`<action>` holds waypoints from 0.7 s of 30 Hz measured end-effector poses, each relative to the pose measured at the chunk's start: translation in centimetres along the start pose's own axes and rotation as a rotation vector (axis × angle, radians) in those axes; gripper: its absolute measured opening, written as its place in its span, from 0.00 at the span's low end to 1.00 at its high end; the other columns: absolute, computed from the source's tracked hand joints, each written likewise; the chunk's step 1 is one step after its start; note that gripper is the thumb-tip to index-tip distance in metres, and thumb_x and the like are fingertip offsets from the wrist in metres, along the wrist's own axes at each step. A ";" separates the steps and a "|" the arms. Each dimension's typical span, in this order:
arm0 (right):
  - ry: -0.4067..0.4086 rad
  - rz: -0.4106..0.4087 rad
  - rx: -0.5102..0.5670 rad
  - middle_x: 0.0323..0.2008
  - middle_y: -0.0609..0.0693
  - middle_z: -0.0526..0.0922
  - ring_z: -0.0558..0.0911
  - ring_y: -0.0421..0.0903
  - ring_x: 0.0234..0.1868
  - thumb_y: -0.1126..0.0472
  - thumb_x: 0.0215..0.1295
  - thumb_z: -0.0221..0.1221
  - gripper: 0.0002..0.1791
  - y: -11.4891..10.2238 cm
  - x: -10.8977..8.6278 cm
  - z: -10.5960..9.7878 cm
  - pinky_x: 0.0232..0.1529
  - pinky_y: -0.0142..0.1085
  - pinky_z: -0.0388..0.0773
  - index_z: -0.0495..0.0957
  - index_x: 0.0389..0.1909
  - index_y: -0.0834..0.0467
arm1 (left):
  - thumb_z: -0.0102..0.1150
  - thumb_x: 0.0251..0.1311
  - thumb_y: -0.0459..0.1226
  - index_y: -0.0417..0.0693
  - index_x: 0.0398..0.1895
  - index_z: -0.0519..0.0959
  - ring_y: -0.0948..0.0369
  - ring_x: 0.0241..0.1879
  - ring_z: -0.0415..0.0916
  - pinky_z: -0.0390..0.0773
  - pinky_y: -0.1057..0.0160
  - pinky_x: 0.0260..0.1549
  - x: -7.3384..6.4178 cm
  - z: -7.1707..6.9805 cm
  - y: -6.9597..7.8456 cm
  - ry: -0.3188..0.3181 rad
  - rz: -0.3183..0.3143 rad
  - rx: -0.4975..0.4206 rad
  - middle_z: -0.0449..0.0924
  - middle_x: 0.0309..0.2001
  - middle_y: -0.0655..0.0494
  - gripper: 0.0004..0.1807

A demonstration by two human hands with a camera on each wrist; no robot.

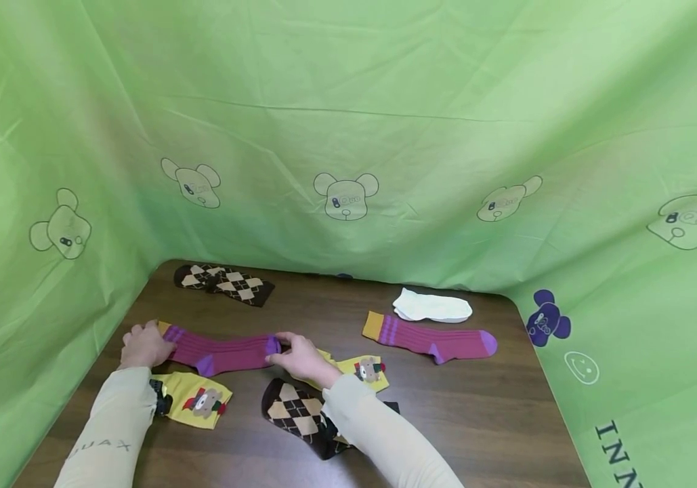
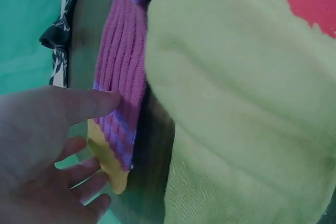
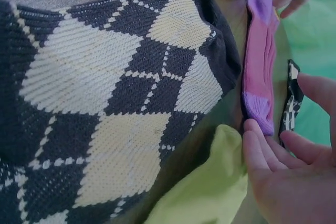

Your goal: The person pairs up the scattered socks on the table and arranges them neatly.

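A magenta ribbed sock [image 1: 220, 354] with purple heel and toe and a mustard cuff lies flat at the table's left. My left hand [image 1: 145, 347] is at its cuff end; in the left wrist view the thumb [image 2: 97, 103] lies over the striped part, the other fingers loosely spread beside the cuff. At the toe end, my right hand [image 1: 305, 359] touches the purple toe [image 3: 258, 114] with extended fingers, its thumb held apart. A yellow bear sock [image 1: 202, 401] lies below the left hand. Another yellow sock [image 1: 374, 371] and a dark argyle sock [image 1: 296, 410] are partly hidden by the right arm.
A matching magenta sock [image 1: 430, 339] lies at the right, just in front of white socks [image 1: 433, 307]. Another dark argyle sock [image 1: 238, 285] sits at the back left. Green printed cloth [image 1: 348, 88] surrounds the brown wooden table [image 1: 476, 413] at the back and sides.
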State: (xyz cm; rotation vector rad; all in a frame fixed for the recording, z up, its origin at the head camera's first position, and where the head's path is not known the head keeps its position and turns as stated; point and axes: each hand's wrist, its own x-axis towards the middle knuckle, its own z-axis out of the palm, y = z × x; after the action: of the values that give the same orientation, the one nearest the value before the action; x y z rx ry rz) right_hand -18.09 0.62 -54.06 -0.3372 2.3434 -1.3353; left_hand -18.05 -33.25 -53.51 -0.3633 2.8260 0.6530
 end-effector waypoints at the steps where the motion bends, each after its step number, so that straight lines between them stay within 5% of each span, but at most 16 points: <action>1: 0.004 -0.002 0.000 0.57 0.62 0.80 0.84 0.44 0.42 0.57 0.64 0.70 0.36 0.0 0.0 0.0 0.41 0.34 0.82 0.69 0.70 0.65 | 0.59 0.57 0.39 0.14 0.66 0.51 0.19 0.57 0.51 0.64 0.26 0.53 0.1 0.1 -0.1 0.007 -0.007 -0.002 0.51 0.56 0.10 0.44; 9: 0.032 0.001 -0.003 0.53 0.57 0.82 0.82 0.50 0.49 0.58 0.63 0.70 0.36 0.3 0.2 0.4 0.53 0.40 0.78 0.70 0.68 0.66 | 0.65 0.57 0.42 0.12 0.58 0.57 0.22 0.53 0.54 0.66 0.28 0.50 0.2 0.3 -0.4 0.029 -0.079 -0.032 0.54 0.50 0.14 0.43; 16: 0.029 -0.005 -0.032 0.36 0.49 0.83 0.79 0.40 0.35 0.62 0.60 0.71 0.35 0.1 0.9 1.0 0.42 0.32 0.78 0.71 0.66 0.70 | 0.68 0.57 0.41 0.18 0.57 0.61 0.23 0.54 0.53 0.68 0.30 0.50 0.1 0.3 -1.0 0.040 -0.075 -0.080 0.55 0.51 0.17 0.39; 21: 0.053 -0.034 -0.215 0.31 0.48 0.84 0.79 0.39 0.32 0.64 0.57 0.72 0.27 -0.2 1.4 1.6 0.38 0.30 0.77 0.78 0.58 0.68 | 0.68 0.58 0.42 0.25 0.54 0.64 0.24 0.53 0.56 0.66 0.31 0.50 0.1 0.4 -1.2 0.044 -0.062 -0.077 0.63 0.52 0.19 0.34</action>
State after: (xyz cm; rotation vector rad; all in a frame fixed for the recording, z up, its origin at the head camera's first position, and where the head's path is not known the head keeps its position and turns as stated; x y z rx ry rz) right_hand -18.55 -1.20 -54.96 -0.4114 2.5426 -1.1212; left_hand -17.71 -34.13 -54.37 -0.4819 2.8242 0.7507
